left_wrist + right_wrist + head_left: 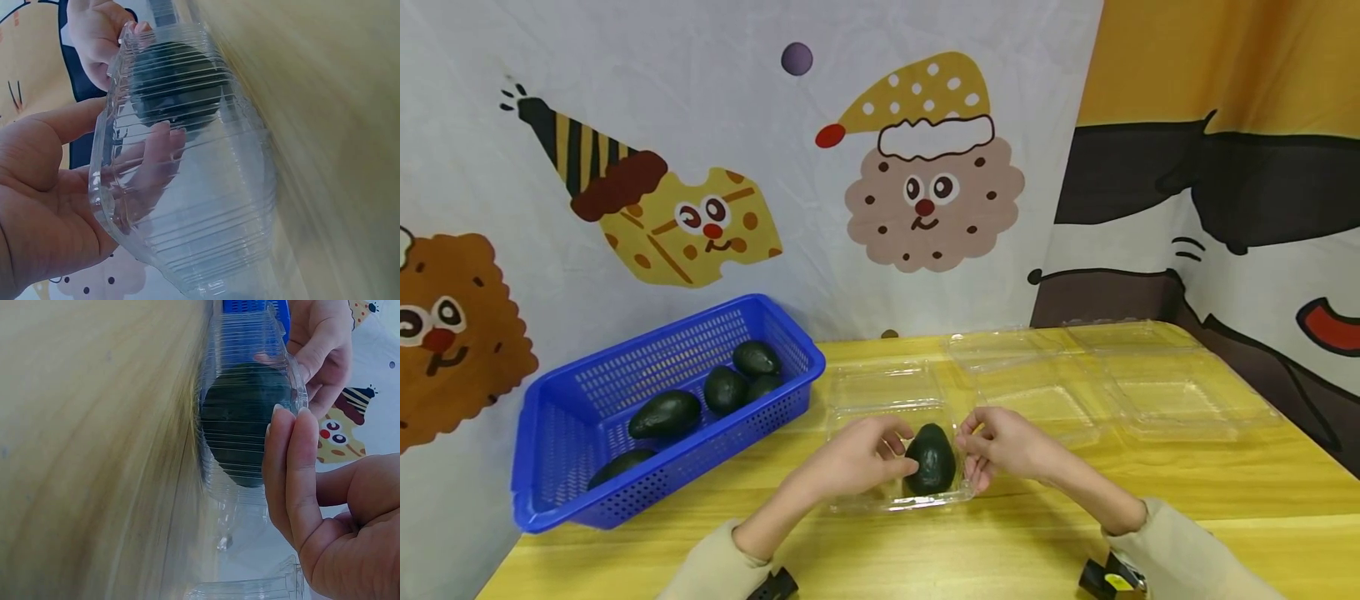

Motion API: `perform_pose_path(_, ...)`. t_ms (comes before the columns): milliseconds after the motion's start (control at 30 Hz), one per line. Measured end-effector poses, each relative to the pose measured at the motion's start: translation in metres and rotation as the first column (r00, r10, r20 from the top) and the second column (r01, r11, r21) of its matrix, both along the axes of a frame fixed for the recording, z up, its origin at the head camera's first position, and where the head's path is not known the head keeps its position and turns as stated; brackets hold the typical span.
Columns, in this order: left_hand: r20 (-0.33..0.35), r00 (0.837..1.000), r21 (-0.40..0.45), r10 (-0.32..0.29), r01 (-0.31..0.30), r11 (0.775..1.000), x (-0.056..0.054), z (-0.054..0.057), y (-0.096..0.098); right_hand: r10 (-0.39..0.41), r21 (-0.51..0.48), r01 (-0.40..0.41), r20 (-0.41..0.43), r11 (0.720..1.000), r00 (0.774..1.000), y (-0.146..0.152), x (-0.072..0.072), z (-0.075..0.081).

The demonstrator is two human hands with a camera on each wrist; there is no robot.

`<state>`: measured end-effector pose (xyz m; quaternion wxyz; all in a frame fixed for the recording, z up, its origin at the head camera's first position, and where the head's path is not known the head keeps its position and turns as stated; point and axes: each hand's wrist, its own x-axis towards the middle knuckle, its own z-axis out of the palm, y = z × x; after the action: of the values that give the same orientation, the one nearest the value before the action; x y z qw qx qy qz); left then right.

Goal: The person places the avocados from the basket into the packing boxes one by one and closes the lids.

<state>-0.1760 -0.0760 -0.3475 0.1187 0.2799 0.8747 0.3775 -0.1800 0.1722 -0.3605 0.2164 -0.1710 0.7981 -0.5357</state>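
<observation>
A dark green avocado [931, 460] stands in the right part of a clear plastic clamshell box [880, 505], its lid folded back. My left hand [857, 458] reaches over the box's left side, fingers loosely bent, thumb at the avocado's left side. In the left wrist view, the left fingers [156, 162] show through the ribbed wall, close beside the avocado [178, 84]. My right hand [1000, 446] is at the box's right rim. In the right wrist view, two nearly straight fingers [300, 462] touch the box's edge beside the avocado; its thumb is mostly hidden.
A blue perforated basket [587, 383] with several avocados [666, 414] stands at the left. Other clear boxes [1037, 412] lie open at the back right of the wooden table [880, 558]. Behind them hangs a printed cloth [820, 208].
</observation>
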Motion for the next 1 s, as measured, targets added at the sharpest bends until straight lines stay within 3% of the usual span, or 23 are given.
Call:
perform_pose_path(300,-0.041,0.999,0.007,-0.011,0.011,1.000,-0.002,-0.003,-0.005,-0.008,0.019,0.008,0.001,1.000,1.000,-0.001,0.000,0.001)
perform_pose_path(633,-0.039,0.999,0.024,-0.020,0.021,0.999,-0.003,-0.003,-0.014,-0.020,0.019,0.020,0.001,1.000,1.000,-0.001,0.000,0.000)
perform_pose_path(1000,-0.048,0.999,0.047,-0.018,0.020,0.999,-0.001,0.003,-0.022,-0.019,0.016,0.018,0.006,1.000,1.000,0.000,0.000,0.000)
